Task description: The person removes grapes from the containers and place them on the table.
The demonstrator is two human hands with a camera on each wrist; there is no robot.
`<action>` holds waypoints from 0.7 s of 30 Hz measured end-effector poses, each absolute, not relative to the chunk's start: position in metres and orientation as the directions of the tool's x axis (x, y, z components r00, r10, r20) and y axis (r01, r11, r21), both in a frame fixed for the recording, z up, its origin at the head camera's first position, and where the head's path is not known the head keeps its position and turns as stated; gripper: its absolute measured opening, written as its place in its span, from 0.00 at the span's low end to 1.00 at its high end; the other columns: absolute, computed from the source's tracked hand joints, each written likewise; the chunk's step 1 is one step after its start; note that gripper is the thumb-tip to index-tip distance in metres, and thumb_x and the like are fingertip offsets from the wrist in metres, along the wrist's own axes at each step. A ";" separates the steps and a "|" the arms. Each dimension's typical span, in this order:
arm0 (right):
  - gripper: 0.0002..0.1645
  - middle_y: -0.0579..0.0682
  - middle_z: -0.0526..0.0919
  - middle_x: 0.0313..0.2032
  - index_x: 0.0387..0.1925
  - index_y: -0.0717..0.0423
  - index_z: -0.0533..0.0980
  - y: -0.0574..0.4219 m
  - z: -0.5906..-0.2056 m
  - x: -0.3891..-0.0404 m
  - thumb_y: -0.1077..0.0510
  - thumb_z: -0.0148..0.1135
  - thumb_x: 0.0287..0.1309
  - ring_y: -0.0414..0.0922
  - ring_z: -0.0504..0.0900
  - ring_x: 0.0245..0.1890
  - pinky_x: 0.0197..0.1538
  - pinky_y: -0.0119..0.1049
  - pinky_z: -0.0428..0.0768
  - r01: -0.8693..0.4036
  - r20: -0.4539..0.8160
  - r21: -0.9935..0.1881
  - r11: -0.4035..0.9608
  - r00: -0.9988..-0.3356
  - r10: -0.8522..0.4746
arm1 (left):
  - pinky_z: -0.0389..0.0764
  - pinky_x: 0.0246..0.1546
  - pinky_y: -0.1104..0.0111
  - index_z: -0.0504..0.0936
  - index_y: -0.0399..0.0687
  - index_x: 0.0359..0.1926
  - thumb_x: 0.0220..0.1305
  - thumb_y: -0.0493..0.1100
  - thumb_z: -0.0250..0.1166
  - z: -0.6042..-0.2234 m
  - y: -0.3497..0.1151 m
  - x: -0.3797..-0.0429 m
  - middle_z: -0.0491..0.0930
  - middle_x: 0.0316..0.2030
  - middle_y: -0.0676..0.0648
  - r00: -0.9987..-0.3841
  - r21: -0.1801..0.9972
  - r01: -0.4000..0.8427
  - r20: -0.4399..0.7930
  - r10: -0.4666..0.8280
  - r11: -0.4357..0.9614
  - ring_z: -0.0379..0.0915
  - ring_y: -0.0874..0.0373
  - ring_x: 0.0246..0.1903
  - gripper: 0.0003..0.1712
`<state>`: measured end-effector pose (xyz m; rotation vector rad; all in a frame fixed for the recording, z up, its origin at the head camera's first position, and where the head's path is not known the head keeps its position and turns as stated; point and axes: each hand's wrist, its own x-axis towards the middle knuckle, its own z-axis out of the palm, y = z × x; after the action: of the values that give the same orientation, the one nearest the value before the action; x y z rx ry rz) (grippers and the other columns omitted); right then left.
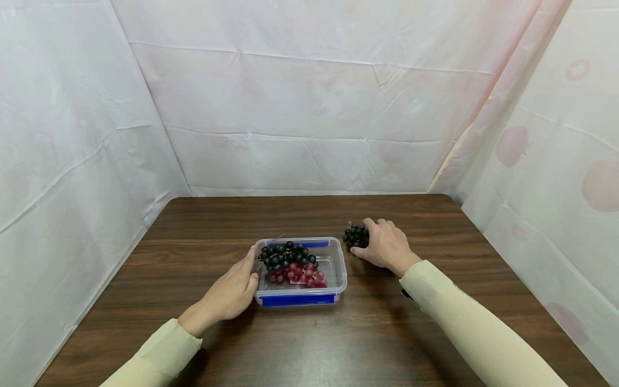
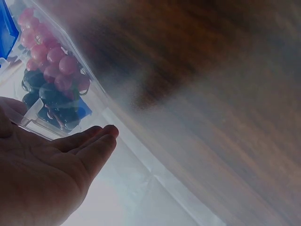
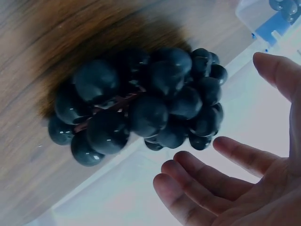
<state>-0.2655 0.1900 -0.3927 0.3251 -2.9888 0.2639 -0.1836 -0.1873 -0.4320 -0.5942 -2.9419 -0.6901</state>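
Head: the loose bunch of black grapes (image 1: 356, 236) lies on the tabletop (image 1: 309, 344), just left of the right hand (image 1: 385, 245), the nearer one. Left wrist: the left hand's (image 2: 51, 174) fingers extend straight beside the box (image 2: 95, 95). Right wrist: fingers spread wide below the bunch's crosswise long axis; it looks plump, glossy.

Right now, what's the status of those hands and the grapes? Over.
Left hand against clear box. Right hand at black grape bunch outside it, fingers spread, no grip. Nothing visible in between.

Black grapes (image 3: 148, 116), clear-and-blue box (image 1: 298, 300), brown wood-grained table (image 1: 314, 349)
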 end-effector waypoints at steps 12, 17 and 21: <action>0.44 0.63 0.79 0.53 0.68 0.55 0.72 0.180 -0.384 -0.259 0.34 0.69 0.59 0.61 0.78 0.54 0.52 0.61 0.80 -0.267 0.185 -0.197 0.943 -0.955 -0.232 | 0.63 0.71 0.44 0.42 0.34 0.81 0.79 0.43 0.48 -0.432 -0.187 -0.184 0.56 0.77 0.34 -0.926 0.414 0.376 0.140 0.350 0.829 0.58 0.38 0.73 0.39; 0.40 0.62 0.79 0.55 0.66 0.52 0.73 0.177 -0.382 -0.257 0.35 0.68 0.60 0.61 0.78 0.55 0.53 0.61 0.80 -0.292 0.201 -0.226 0.929 -0.948 -0.249 | 0.63 0.71 0.44 0.41 0.35 0.81 0.80 0.43 0.48 -0.432 -0.187 -0.184 0.57 0.76 0.33 -0.928 0.414 0.371 0.136 0.347 0.831 0.59 0.38 0.73 0.39; 0.41 0.61 0.79 0.57 0.66 0.51 0.74 0.174 -0.382 -0.258 0.33 0.68 0.60 0.61 0.79 0.56 0.54 0.61 0.79 -0.324 0.214 -0.255 0.911 -0.938 -0.274 | 0.63 0.71 0.44 0.40 0.36 0.81 0.80 0.43 0.48 -0.432 -0.187 -0.184 0.57 0.76 0.33 -0.929 0.413 0.370 0.135 0.345 0.833 0.59 0.38 0.73 0.40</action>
<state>-0.2578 0.1740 -0.3825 0.4577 -2.8995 0.4313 -0.1844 -0.1871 -0.4320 -0.5768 -2.9546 -0.6822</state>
